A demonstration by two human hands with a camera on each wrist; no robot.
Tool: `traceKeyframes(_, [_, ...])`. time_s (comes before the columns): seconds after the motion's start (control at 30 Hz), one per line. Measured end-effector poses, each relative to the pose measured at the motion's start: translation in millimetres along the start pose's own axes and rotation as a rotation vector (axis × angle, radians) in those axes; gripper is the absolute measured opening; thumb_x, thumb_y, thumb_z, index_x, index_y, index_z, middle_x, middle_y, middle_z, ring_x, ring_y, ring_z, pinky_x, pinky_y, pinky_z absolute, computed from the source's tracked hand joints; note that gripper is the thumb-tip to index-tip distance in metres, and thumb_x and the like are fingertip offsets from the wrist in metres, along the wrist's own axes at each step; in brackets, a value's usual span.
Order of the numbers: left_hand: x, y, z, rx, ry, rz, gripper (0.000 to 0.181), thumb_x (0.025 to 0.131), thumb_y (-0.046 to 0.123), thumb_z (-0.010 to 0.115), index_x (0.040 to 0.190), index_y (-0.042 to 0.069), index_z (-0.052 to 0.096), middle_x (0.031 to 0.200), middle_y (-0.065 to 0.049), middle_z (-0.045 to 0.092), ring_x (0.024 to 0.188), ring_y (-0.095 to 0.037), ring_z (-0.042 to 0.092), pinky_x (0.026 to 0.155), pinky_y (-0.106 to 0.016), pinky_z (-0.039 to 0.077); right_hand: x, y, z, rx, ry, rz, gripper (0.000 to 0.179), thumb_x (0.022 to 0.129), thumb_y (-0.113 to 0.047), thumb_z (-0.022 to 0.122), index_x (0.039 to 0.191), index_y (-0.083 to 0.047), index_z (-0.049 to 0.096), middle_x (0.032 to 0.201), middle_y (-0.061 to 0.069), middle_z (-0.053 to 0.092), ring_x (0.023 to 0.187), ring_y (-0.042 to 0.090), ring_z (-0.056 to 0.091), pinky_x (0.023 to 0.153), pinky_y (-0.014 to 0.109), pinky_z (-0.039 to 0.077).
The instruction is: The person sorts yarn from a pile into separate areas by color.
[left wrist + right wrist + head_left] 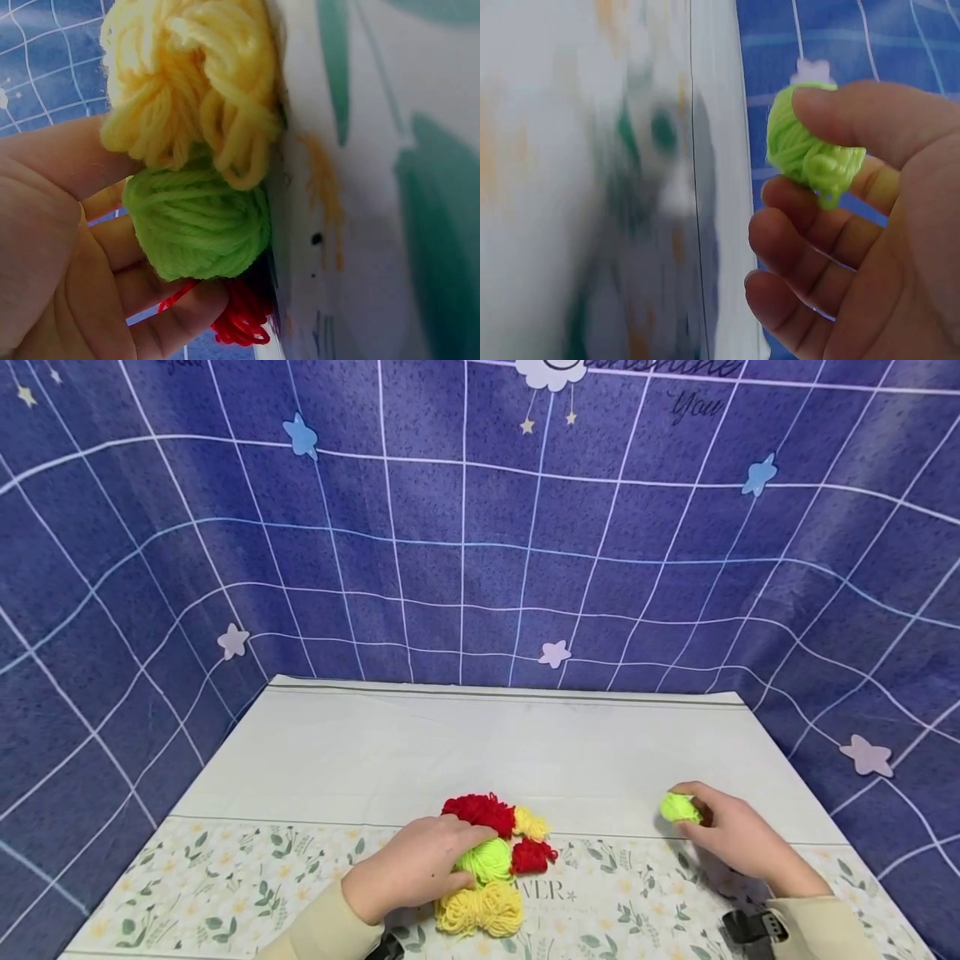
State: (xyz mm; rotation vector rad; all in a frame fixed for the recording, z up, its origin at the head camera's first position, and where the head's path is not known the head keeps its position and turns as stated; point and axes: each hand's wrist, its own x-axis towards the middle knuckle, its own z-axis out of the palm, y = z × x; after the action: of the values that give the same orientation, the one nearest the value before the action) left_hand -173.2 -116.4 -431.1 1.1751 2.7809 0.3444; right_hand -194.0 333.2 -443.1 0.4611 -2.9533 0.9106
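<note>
Beside a cluster of yarn, my left hand (420, 866) has its thumb and fingers around a bright green yarn ball (489, 862), low against the tabletop. A large yellow yarn bundle (480, 912) lies on the near side of that ball, touching it in the left wrist view. Behind it is a large red yarn bundle (480, 811), partly covered by my fingers. Smaller yellow yarn (532, 823) and red yarn (532, 857) lie to the right. Off to the right, my right hand (738, 837) pinches a smaller green yarn ball (802, 142) between thumb and fingers, above the table.
The white table (375, 735) carries a floral print with lettering along its near part. Blue gridded curtains (465, 568) with stars rise at the back and both sides. Black straps (753, 927) sit at the wrists.
</note>
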Motion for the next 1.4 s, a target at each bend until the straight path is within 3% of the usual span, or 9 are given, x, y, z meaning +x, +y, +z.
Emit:
traceKeyframes(0.17, [0.8, 1.5, -0.5, 0.007, -0.006, 0.003, 0.058, 0.088, 0.033, 0.081, 0.141, 0.021, 0.06, 0.126, 0.007, 0.067, 0.111, -0.013, 0.063, 0.094, -0.035, 0.052, -3.6, 26, -16, -0.042, -0.014, 0.121, 0.045, 0.096, -0.022, 0.072, 0.135, -0.007, 0.057, 0.087, 0.001, 0.059, 0.071, 0.015, 0.05, 0.058, 0.032, 0.043])
traceKeyframes(0.33, [1.8, 2.6, 0.0, 0.027, 0.007, 0.019, 0.058, 0.088, 0.032, 0.081, 0.141, 0.019, 0.06, 0.126, 0.006, 0.067, 0.11, -0.013, 0.063, 0.093, -0.034, 0.052, -5.8, 46, -23, -0.081, -0.041, 0.17, 0.049, 0.095, -0.025, 0.072, 0.136, -0.004, 0.055, 0.097, 0.005, 0.063, 0.079, 0.018, 0.056, 0.064, 0.037, 0.046])
traceKeyframes(0.6, [3.0, 5.1, 1.5, 0.056, 0.002, 0.004, 0.058, 0.088, 0.031, 0.081, 0.14, 0.019, 0.06, 0.124, 0.006, 0.068, 0.109, -0.014, 0.063, 0.094, -0.035, 0.052, -5.3, 54, -21, -0.127, -0.002, 0.158, 0.047, 0.093, -0.021, 0.073, 0.133, -0.001, 0.057, 0.095, 0.006, 0.063, 0.079, 0.019, 0.053, 0.065, 0.038, 0.045])
traceKeyframes(0.87, [3.2, 7.4, 2.6, 0.085, 0.0, -0.005, 0.058, 0.087, 0.031, 0.082, 0.139, 0.02, 0.06, 0.12, 0.007, 0.069, 0.104, -0.013, 0.065, 0.09, -0.035, 0.054, -0.5, 57, -17, -0.16, -0.012, 0.098, 0.052, 0.091, -0.02, 0.076, 0.135, -0.001, 0.059, 0.118, 0.019, 0.066, 0.099, 0.03, 0.062, 0.078, 0.05, 0.05])
traceKeyframes(1.27, [4.3, 9.0, -2.0, 0.117, 0.018, 0.009, 0.056, 0.086, 0.03, 0.083, 0.137, 0.021, 0.062, 0.117, 0.007, 0.069, 0.1, -0.012, 0.064, 0.085, -0.034, 0.055, -0.5, 53, -20, -0.146, -0.025, 0.059, 0.062, 0.089, -0.026, 0.078, 0.139, 0.003, 0.056, 0.128, 0.028, 0.061, 0.11, 0.043, 0.061, 0.084, 0.058, 0.049])
traceKeyframes(1.4, [6.3, 10.7, -10.3, 0.156, 0.039, 0.039, 0.058, 0.085, 0.028, 0.084, 0.137, 0.019, 0.061, 0.113, 0.006, 0.069, 0.097, -0.012, 0.065, 0.083, -0.033, 0.055, -0.5, 52, -22, -0.151, -0.033, 0.084, 0.07, 0.089, -0.033, 0.078, 0.142, 0.004, 0.052, 0.117, 0.024, 0.062, 0.099, 0.036, 0.061, 0.078, 0.053, 0.049])
